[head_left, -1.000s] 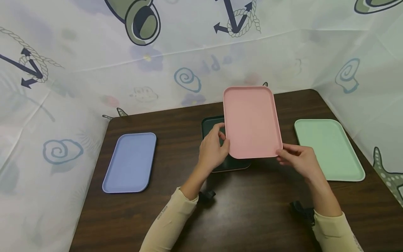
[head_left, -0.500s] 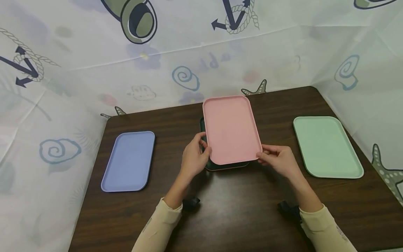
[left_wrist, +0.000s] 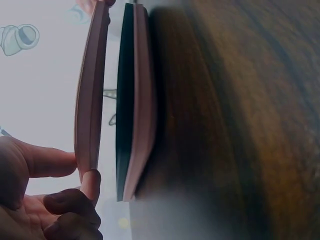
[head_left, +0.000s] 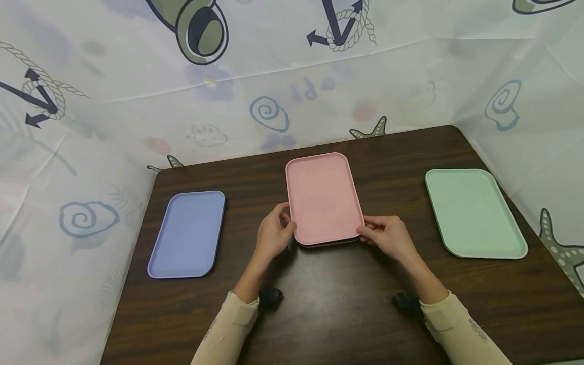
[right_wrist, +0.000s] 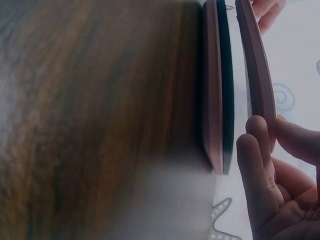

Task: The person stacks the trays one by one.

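One pink rectangular tray (head_left: 325, 197) hovers just above a dark green tray (left_wrist: 125, 100), pinched near its front corners by the left hand (head_left: 272, 233) and the right hand (head_left: 390, 236). It looks light, stiff and perhaps slippery, so holding opposite edges seems best.

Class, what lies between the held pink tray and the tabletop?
A dark green tray atop another pinkish tray, with a gap beneath the held tray; the left wrist view shows this.
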The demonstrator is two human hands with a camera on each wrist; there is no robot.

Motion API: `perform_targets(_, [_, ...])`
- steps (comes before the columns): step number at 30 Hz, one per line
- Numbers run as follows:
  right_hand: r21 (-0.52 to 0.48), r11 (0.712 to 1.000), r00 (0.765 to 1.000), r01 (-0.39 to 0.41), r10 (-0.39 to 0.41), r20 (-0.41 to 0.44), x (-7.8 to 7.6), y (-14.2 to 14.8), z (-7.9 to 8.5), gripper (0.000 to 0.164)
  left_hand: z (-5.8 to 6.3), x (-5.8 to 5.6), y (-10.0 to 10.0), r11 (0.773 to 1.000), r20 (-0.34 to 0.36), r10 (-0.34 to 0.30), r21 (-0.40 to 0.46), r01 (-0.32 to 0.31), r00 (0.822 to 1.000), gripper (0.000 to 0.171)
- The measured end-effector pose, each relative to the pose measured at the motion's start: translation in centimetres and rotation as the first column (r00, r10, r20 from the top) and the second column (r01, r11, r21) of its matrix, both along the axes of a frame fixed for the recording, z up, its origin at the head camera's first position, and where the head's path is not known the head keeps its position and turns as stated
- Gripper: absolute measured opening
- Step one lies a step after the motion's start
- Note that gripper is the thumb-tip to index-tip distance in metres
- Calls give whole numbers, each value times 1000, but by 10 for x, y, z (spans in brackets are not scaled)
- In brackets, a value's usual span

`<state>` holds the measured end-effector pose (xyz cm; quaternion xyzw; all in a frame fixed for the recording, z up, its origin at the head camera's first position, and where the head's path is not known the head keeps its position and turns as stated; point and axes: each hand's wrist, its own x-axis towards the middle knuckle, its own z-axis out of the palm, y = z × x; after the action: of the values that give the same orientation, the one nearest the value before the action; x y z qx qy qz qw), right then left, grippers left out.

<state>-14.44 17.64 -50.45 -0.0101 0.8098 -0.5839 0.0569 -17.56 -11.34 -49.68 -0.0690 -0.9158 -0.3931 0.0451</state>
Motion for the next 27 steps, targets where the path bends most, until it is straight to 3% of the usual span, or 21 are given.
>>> perform_targets(8, [86, 996, 1000, 11, -11, 4, -2, -4, -2, 35, -9, -7, 1, 996, 47, 19, -84, -15, 999, 44])
perform_targets(12, [104, 994, 1000, 12, -12, 7, -3, -4, -3, 35, -10, -10, 1, 994, 37, 18, -106, -14, 999, 43])
perform_targets(27, [167, 986, 1000, -4, 6, -12, -3, -2, -3, 36, -11, -11, 5, 990, 45, 32, -140, -26, 998, 43])
